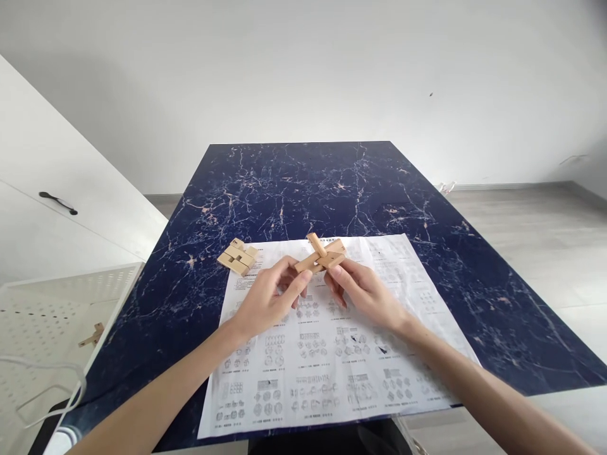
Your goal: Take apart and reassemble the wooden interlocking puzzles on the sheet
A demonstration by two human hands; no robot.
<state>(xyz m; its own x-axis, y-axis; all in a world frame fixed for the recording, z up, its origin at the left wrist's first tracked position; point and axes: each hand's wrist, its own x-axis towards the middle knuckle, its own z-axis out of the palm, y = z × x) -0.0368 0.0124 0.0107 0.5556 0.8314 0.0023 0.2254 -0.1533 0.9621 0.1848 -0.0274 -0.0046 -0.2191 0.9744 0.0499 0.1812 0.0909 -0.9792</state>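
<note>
Between my two hands is a partly joined wooden puzzle [325,254], made of several notched sticks, one of them jutting up and away from me. My left hand [277,287] pinches its left end between thumb and fingers. On the other side, my right hand [358,289] grips the near right end, thumb on top. The puzzle is held just above a large printed instruction sheet [303,366] covered with small diagrams. At the sheet's far left corner rests a flat cluster of wooden blocks [238,256], with a dark mark on one piece.
A dark blue marble-patterned table [294,183] stands against a white wall [303,69]. Left of it are a white cabinet [71,158] with a black handle and a perforated white surface [42,316], lower down, bearing another wooden piece [91,336] and a white cable [47,363].
</note>
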